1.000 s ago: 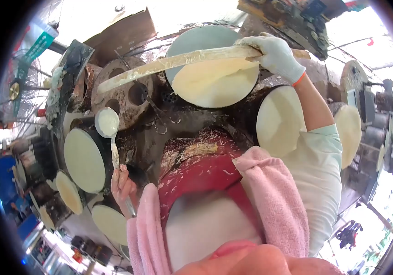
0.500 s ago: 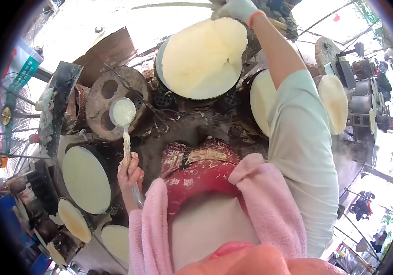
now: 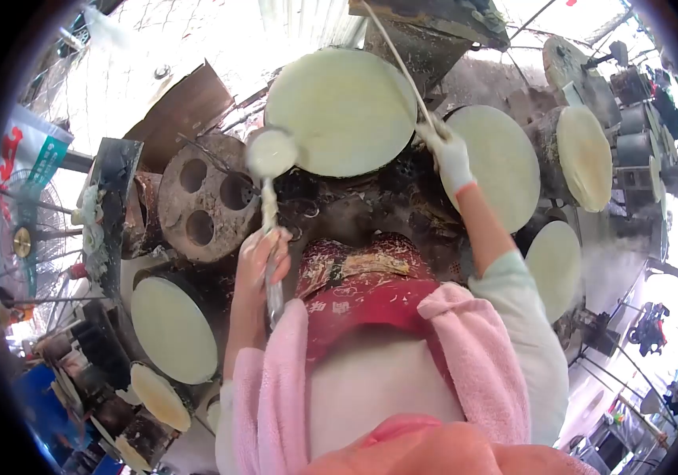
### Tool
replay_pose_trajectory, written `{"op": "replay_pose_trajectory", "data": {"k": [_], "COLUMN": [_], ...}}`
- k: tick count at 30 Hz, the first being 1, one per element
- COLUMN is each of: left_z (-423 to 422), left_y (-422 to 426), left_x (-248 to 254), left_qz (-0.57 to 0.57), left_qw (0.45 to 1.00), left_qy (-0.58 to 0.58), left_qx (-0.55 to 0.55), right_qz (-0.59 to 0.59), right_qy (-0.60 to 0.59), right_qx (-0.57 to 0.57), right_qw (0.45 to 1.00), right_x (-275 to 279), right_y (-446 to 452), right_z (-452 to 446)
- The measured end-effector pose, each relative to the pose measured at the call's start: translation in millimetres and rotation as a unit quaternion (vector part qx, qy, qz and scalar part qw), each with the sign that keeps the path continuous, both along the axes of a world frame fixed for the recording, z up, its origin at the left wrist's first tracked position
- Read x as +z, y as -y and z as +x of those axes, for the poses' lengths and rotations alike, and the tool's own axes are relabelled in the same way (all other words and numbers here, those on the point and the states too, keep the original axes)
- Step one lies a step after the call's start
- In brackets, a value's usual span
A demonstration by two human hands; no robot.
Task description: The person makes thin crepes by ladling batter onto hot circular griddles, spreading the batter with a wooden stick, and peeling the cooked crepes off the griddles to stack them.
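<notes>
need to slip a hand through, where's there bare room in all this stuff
Likely the dark gap between apron and middle batter, ladle to its left, right hand to its right. Crowded: the right side, where pale rounds stand close together.

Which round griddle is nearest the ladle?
The large pale green round griddle straight ahead: the smeared metal ladle overlaps its edge in view; the other griddles lie farther off to either side.
</notes>
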State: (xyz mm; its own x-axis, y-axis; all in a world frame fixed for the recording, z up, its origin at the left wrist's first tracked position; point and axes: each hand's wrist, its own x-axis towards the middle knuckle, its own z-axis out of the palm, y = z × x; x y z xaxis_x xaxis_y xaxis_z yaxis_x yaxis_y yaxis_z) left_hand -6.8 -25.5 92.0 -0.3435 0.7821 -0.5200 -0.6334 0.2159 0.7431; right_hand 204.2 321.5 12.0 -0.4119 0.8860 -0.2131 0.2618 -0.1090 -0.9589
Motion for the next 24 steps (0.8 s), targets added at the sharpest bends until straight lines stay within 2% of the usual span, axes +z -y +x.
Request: {"op": "replay_pose_trajectory", "data": {"k": [2,4,6,9,10,12,13,16,20,22,24], "left_z": [-2,1,12,38,46,60,66,73,68,62,54], "left_y": [-48,-104,-159,-227,-244,-259,-260,-256,-251,-251,-251], "left_x": [-13,-28,-53,-89,-102,-115,-119,-123,-107,-101,-101], "left_qz": [0.014,0.036,0.063,0.045,0.035,0.02,0.013,-0.005,0.012,0.013,0.008], "left_qw": [0.999,0.995,0.993,0.996,0.998,0.999,0.999,1.0,0.994,0.989,0.983], "left_qy": [0.003,-0.004,0.001,0.021,0.02,0.016,0.014,0.026,0.095,0.134,0.173], "left_qx": [-0.046,-0.09,-0.099,-0.071,-0.057,-0.035,-0.026,0.008,0.061,0.067,0.06], "right_qz": [-0.076,-0.028,0.032,-0.017,0.024,0.08,0.053,0.063,0.204,0.195,0.157], "right_qy": [0.037,0.006,-0.028,-0.064,-0.04,0.081,0.138,0.404,0.491,0.489,0.412], "right_qx": [-0.089,-0.131,-0.151,-0.156,-0.138,-0.097,-0.071,0.045,0.025,-0.007,0.015], "right_qw": [0.992,0.991,0.988,0.986,0.989,0.989,0.986,0.912,0.847,0.85,0.898], "right_x": [-14,-72,-103,-85,-91,-94,-79,-91,-91,-86,-97], "right_y": [43,64,82,110,113,121,125,132,133,122,121], "right_z": [38,68,88,87,86,84,82,82,107,109,98]}}
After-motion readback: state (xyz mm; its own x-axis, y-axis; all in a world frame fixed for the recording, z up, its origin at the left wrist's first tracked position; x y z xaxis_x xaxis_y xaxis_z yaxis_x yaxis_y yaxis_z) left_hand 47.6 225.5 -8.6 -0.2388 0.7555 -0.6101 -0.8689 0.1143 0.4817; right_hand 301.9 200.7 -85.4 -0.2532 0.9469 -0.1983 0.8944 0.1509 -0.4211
